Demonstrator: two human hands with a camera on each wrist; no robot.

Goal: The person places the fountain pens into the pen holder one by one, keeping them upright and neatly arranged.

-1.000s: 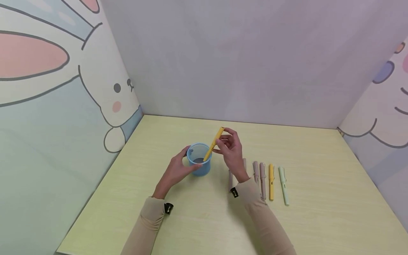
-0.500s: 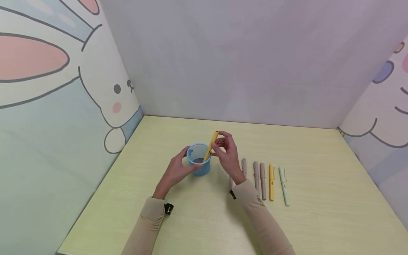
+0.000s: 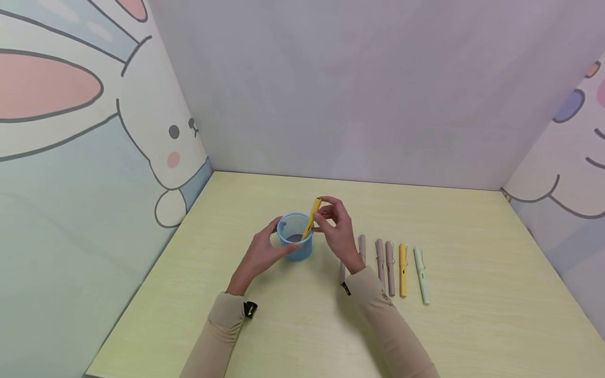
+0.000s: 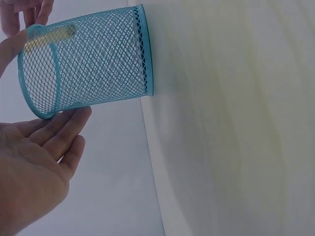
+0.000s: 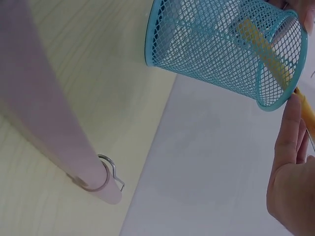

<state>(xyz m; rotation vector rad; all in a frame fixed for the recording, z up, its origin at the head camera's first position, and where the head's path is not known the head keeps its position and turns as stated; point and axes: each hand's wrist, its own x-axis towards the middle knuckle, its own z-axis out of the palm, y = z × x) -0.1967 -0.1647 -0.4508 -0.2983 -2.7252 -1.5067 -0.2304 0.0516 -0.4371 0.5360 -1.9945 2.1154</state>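
A blue mesh pen holder stands upright on the table, and my left hand holds it at the rim, thumb on the near side and fingers on the far left. My right hand pinches a yellow pen near its upper part. The pen leans over the holder's right rim, its lower end inside. Through the mesh in the right wrist view, the yellow pen's lower part shows partway down, above the base. In the left wrist view the holder appears sideways, with my fingers against its side.
Right of the holder lie several mauve pens, partly hidden by my right forearm. Beside them are another yellow pen and a pale green pen. A plain wall closes the table's back; patterned panels stand at the sides.
My right hand has moved slightly left and down, and the yellow pen has tilted more upright and gone a little lower at the holder. The left hand and holder stay put.
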